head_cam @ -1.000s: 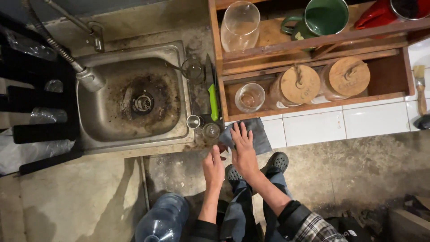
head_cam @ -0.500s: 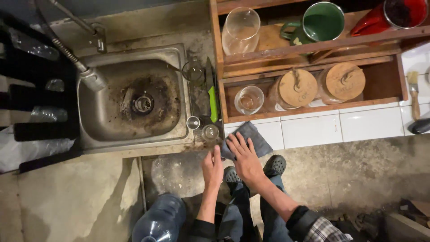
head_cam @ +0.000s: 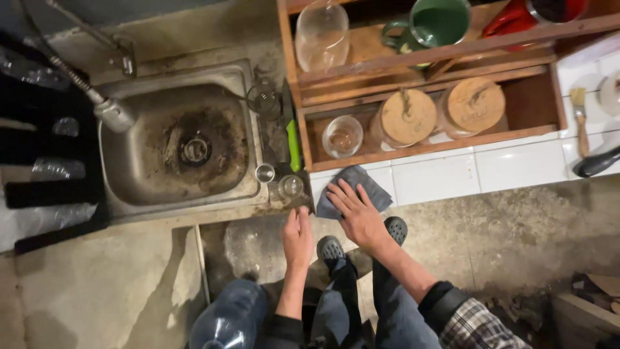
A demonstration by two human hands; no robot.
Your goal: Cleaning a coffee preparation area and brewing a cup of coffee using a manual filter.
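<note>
White-tiled table edge beside a grimy sink [head_cam: 174, 152]. Right hand [head_cam: 357, 213] lies flat, fingers spread, on grey cloth [head_cam: 354, 189]; cloth's long axis runs up-right. Left hand [head_cam: 298, 234] open, empty, just left, farther off

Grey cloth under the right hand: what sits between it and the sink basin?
In the head view, two small clear glasses stand on the sink ledge between the grey cloth and the sink basin.
</note>
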